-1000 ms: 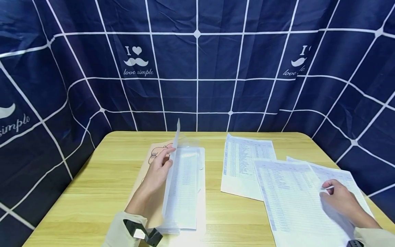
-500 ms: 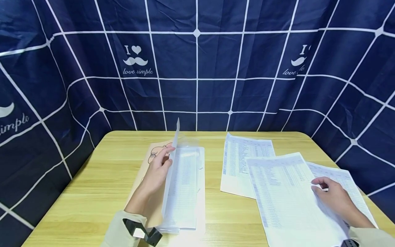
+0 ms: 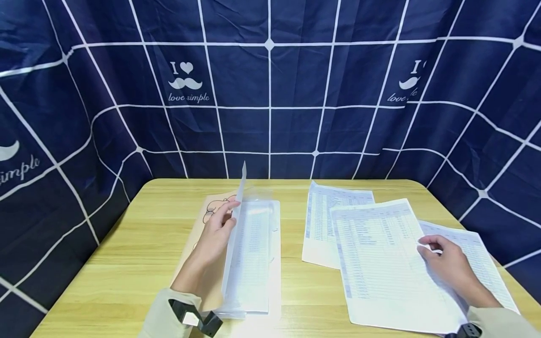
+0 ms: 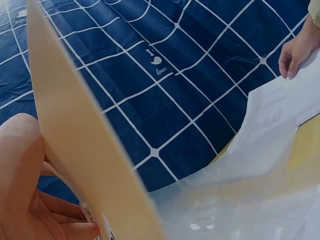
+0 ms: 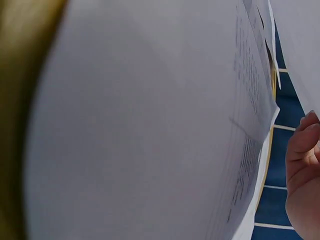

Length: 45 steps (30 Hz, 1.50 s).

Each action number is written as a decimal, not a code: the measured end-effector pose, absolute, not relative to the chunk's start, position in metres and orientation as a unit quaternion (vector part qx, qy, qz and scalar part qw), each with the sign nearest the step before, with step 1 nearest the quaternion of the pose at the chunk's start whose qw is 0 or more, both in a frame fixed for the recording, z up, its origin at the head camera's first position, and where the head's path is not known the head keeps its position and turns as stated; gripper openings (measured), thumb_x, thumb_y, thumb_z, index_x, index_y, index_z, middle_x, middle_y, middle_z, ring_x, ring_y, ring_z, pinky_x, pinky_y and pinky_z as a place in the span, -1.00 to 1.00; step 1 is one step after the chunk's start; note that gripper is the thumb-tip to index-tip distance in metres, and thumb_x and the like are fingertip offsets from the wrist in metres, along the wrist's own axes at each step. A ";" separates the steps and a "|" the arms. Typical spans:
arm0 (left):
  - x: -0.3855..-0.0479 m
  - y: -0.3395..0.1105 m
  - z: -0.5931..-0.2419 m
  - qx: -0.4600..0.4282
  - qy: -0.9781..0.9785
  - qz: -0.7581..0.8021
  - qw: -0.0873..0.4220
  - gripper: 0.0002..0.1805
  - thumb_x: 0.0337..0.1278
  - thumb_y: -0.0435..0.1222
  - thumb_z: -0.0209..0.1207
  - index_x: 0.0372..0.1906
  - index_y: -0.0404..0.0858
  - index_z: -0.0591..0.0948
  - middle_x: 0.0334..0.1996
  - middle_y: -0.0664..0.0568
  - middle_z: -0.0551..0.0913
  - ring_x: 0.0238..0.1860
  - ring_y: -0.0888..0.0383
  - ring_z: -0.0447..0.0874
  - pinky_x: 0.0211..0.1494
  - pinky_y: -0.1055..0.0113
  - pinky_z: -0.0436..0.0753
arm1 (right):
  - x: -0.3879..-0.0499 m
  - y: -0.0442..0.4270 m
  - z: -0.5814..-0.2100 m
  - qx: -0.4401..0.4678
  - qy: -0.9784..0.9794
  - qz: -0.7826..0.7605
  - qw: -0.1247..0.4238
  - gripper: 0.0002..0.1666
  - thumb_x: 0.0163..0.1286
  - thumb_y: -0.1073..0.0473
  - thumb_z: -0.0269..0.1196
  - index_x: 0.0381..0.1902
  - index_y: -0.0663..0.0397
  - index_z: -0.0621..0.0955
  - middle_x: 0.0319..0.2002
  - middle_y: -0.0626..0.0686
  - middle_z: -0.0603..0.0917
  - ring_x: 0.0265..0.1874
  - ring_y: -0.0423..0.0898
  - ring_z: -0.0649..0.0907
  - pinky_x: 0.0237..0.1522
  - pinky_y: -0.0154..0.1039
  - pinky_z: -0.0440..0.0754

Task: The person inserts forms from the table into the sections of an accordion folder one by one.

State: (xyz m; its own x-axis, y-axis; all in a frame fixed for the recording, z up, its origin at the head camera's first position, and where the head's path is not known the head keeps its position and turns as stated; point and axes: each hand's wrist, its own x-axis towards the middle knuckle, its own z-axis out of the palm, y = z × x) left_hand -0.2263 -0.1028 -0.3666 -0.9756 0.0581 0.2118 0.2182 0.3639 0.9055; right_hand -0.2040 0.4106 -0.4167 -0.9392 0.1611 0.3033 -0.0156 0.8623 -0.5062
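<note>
In the head view my left hand (image 3: 214,234) pinches a raised leaf (image 3: 232,256) of a document folder with a tan cover (image 3: 216,201) that bears a line drawing. To its right, a printed sheet lies in a clear pocket (image 3: 255,253). The left wrist view shows my fingers at the tan panel (image 4: 85,115), beside the see-through pocket. My right hand (image 3: 450,265) pinches the right edge of a printed sheet (image 3: 380,267), lifted at a tilt. The right wrist view has this hand (image 5: 304,180) at the paper's edge.
A printed sheet (image 3: 319,249) lies at the back, partly under the held sheet. Another printed sheet (image 3: 469,244) is on the right, behind my right hand. All rest on a wooden table (image 3: 127,263), with a dark blue grid curtain (image 3: 296,94) around it.
My right hand has moved left, bringing the printed sheet with it; the sheet now covers more of the back sheet. My left hand and the folder have stayed put.
</note>
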 end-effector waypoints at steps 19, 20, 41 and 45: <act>-0.225 -0.104 -0.367 -0.092 -0.817 -0.564 0.075 -0.54 0.26 -0.39 -0.11 0.26 -0.21 0.41 0.40 0.07 0.24 -0.01 -0.01 0.56 0.01 0.17 0.52 | -0.212 0.377 -0.416 -0.065 -0.927 0.313 0.197 -0.64 0.35 0.12 0.15 -0.06 0.31 0.54 -0.16 0.28 0.56 -0.41 -0.53 0.29 -0.43 -0.49 0.33; -0.225 -0.104 -0.367 -0.092 -0.817 -0.564 0.076 -0.54 0.26 -0.39 -0.11 0.26 -0.21 0.41 0.40 0.07 0.24 0.00 -0.02 0.55 0.03 0.16 0.51 | -0.213 0.376 -0.416 -0.068 -0.925 0.317 0.197 -0.64 0.35 0.11 0.14 -0.05 0.30 0.54 -0.15 0.27 0.56 -0.41 -0.51 0.30 -0.43 -0.48 0.33; -0.224 -0.105 -0.366 -0.095 -0.816 -0.565 0.078 -0.55 0.27 -0.40 -0.11 0.26 -0.21 0.41 0.41 0.09 0.23 0.07 -0.05 0.53 0.10 0.10 0.47 | -0.226 0.341 -0.417 -0.090 -0.915 0.366 0.142 -0.51 0.41 -0.03 0.06 0.08 0.25 0.50 0.00 0.27 0.51 -0.19 -0.08 0.41 -0.30 -0.39 0.31; -0.224 -0.104 -0.366 -0.095 -0.815 -0.566 0.082 -0.55 0.26 -0.40 -0.10 0.25 -0.20 0.42 0.36 0.03 0.31 0.04 -0.08 0.54 0.07 0.12 0.48 | -0.230 0.335 -0.415 -0.079 -0.913 0.373 0.143 -0.52 0.41 -0.02 0.07 0.07 0.24 0.51 0.02 0.26 0.52 -0.20 -0.12 0.41 -0.30 -0.44 0.32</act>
State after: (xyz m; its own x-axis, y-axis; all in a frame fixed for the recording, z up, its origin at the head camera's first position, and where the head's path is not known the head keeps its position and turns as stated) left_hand -0.2238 -0.1042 -0.3659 -0.9685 0.0620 0.2411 0.2476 0.3420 0.9065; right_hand -0.2302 0.3352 -0.4149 -0.9465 0.2514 0.2024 0.0380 0.7096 -0.7036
